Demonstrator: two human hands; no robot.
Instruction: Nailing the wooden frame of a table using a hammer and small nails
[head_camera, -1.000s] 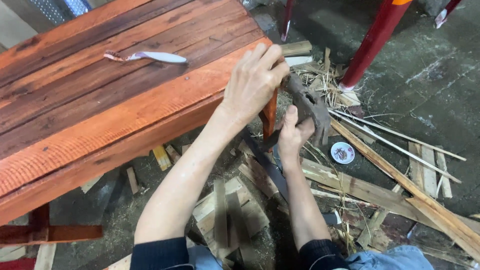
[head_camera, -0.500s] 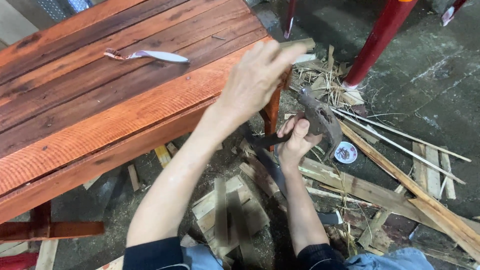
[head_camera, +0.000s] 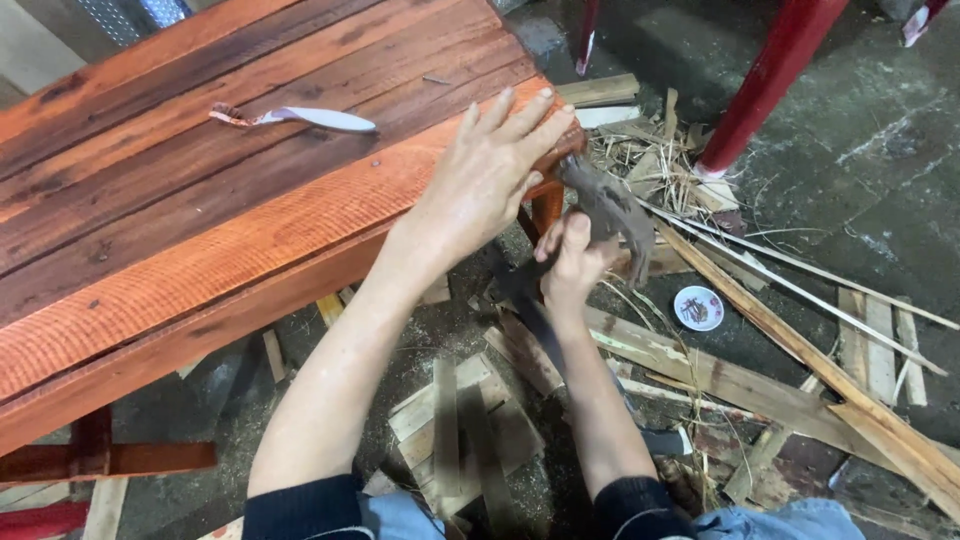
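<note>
Hammer in right hand, left hand on table

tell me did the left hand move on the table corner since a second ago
Yes. The left hand was gripping the table corner; now it lies flatter, fingers spread.

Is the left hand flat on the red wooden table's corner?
Yes: the left hand lies palm down, fingers spread, on the red wooden table at its near corner, above the right hand.
</note>
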